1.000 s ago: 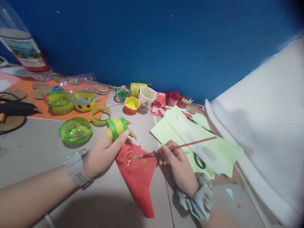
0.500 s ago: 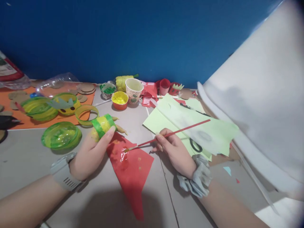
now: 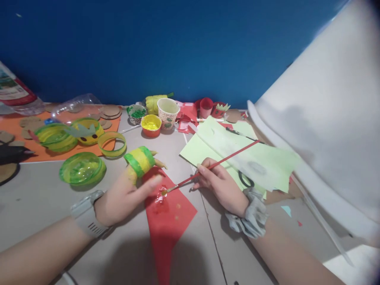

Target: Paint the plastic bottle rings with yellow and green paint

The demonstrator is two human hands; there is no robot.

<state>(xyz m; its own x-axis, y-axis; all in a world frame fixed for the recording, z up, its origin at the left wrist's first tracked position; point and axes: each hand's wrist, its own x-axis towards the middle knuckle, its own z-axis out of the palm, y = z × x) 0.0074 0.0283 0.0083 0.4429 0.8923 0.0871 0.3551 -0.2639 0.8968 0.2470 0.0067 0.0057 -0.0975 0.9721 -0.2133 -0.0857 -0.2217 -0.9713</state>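
Observation:
My left hand wears a painted ring, yellow with green edges, slipped over its fingers, and its thumb rests on a red paper sheet. My right hand pinches a thin red paintbrush. The brush tip touches a wet patch on the red paper near my left thumb. A grey watch sits on my left wrist and a grey scrunchie on my right wrist.
Green plastic lids and rings lie at the left on an orange sheet. Small paint cups and a paper cup stand at the back. Pale green papers with scissors lie at the right beside a large white sheet.
The view shifted. My left hand with the ring slid a little over the red paper, and the brush tip stayed dabbing at the wet patch.

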